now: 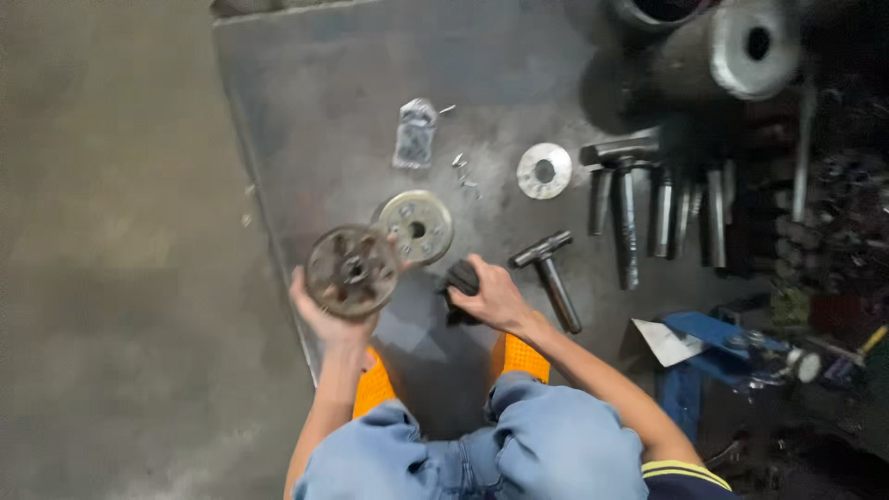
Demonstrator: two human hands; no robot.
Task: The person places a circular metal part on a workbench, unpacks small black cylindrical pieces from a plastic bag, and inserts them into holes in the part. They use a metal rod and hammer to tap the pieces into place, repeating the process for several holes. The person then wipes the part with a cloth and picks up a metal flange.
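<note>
A round, rusty metal disc [352, 270] with a centre hub and cut-outs sits upright in the left hand [319, 315], its flat face turned up toward the camera and its axis pointing that way too, fingers curled round its lower rim. Just right of the disc, a paler, smooth disc with a centre hole [417, 225] lies flat on the grey metal plate [315, 111]; further right, the right hand [495, 298] closes on a small black object [461, 281], with a T-shaped steel tool [551, 273] beyond it.
</note>
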